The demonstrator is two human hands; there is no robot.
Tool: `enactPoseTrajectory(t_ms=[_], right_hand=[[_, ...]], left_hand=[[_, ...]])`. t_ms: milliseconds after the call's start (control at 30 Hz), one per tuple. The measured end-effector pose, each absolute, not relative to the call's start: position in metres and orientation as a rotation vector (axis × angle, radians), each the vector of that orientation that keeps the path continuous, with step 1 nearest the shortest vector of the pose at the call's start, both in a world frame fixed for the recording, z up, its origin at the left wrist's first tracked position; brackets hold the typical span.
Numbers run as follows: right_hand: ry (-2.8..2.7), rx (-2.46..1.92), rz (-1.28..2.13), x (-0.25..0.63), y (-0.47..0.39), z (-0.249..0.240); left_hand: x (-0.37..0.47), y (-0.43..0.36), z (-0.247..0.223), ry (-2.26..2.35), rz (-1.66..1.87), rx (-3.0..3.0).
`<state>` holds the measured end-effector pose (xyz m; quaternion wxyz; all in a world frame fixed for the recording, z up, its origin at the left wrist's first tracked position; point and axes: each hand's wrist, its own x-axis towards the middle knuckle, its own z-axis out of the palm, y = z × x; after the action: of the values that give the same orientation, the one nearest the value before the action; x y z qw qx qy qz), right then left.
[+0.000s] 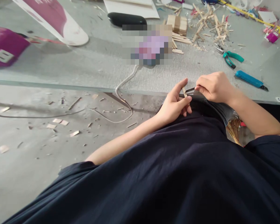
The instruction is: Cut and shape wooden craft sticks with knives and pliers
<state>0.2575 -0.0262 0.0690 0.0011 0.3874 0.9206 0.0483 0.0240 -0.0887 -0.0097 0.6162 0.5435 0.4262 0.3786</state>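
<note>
Close to the table's front edge, my left hand (174,104) pinches a short wooden craft stick (184,91) between thumb and fingers, with the stick tilted. My right hand (212,85) is closed on a slim dark blade (190,90), whose pointed end meets the stick or lies right beside it. The blade's rear end is hidden in my fingers. Both hands are just above my lap. To the right of my right hand, a blue utility knife (249,79) rests on the table, and teal-handled pliers (231,58) lie beyond it.
Bundled craft sticks (177,25) and a loose stick pile (210,23) lie at the back. A blurred-out device (151,48) trails a white cable (127,81) over the glass edge. A black case (127,19) and purple box (8,46) stand leftward. Scraps litter the floor (49,149).
</note>
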Motion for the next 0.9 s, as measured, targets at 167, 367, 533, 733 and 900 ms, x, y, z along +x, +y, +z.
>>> enactPoseTrajectory(t_ms=[167,367,533,733,900], right_hand=[[2.850,1.303,0.207,0.259,-0.027,0.064],[2.854,1.319,0.264,0.257,-0.030,0.062],[2.880,1.285,0.316,0.256,-0.029,0.058],[3.014,1.209,0.467,0.260,-0.026,0.051],[2.985,1.123,0.517,0.259,-0.027,0.056]], left_hand=[[0.027,-0.089,-0.010,1.012,0.899,1.257],[0.028,-0.091,-0.009,1.062,0.919,1.298],[0.027,-0.089,-0.021,1.000,0.990,1.286],[0.029,-0.073,-0.061,0.768,1.147,1.343],[0.024,-0.083,-0.071,0.771,1.274,1.520]])
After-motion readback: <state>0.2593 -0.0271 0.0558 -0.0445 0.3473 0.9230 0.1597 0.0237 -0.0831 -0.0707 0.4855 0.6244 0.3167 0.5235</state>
